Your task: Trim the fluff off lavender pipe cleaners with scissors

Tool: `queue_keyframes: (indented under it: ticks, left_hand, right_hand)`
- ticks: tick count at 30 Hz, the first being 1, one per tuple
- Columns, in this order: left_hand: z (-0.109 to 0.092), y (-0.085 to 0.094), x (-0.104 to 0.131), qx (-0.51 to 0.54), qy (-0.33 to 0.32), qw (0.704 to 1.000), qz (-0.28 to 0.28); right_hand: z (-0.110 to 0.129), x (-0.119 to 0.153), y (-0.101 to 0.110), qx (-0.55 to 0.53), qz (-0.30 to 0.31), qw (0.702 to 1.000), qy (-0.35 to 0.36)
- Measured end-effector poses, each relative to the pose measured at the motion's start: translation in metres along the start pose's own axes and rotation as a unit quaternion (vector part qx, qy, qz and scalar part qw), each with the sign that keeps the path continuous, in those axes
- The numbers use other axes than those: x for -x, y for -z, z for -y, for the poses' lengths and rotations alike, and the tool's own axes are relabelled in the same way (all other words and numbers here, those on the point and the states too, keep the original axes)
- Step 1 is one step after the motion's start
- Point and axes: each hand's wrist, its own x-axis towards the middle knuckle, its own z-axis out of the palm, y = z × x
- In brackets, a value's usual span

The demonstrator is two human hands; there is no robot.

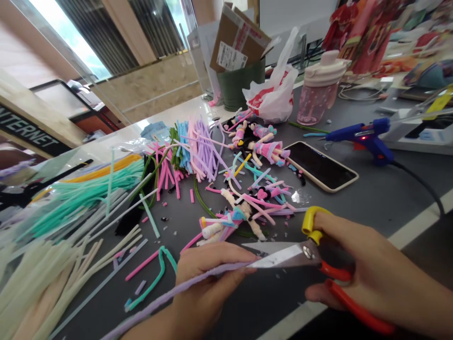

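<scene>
My left hand [208, 278] pinches a lavender pipe cleaner [177, 289] between thumb and fingers near its right end. A pair of scissors [288, 256] with red and yellow handles is in my right hand [368, 264], fingers through the loops. Its blades are parted and meet the pipe cleaner's tip close to my left fingertips; whether they touch it I cannot tell. Just behind my left hand lies a small pipe-cleaner doll [233, 217] with a blue top. More finished dolls [267, 150] in pink and blue lie farther back.
Bundles of pipe cleaners [205, 151] and bagged teal ones [88, 198] fill the left and middle. A phone [322, 165], a blue glue gun [368, 137] with its cord, a pink bottle [314, 97], a plastic bag [276, 94] and a green bin [240, 85] stand or lie behind.
</scene>
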Motion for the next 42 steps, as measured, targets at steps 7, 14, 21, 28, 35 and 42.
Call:
queue_keyframes:
  ticks: [7,14,21,28,35,42]
  left_hand:
    - [-0.001,0.002,-0.002,-0.009,-0.023,1.000,0.000]
    - [0.002,-0.001,0.001,0.009,0.000,1.000,-0.003]
    - [0.004,-0.004,0.003,0.070,0.036,0.996,-0.036]
    - [0.004,-0.008,0.006,0.140,0.067,0.987,-0.042]
    - [0.004,-0.009,0.006,0.146,0.062,0.986,-0.055]
    - [0.006,-0.010,0.007,0.172,0.073,0.981,-0.044]
  right_hand:
    - [-0.005,-0.001,0.002,0.142,-0.031,0.982,0.124]
    - [-0.006,0.001,0.001,0.135,-0.043,0.984,0.108]
    - [-0.009,0.003,-0.004,0.123,-0.036,0.987,0.101]
    - [0.006,-0.005,-0.003,0.133,-0.066,0.978,0.146]
    - [0.003,0.003,-0.004,0.167,-0.063,0.973,0.149]
    - [-0.001,0.007,0.002,0.247,-0.046,0.946,0.205]
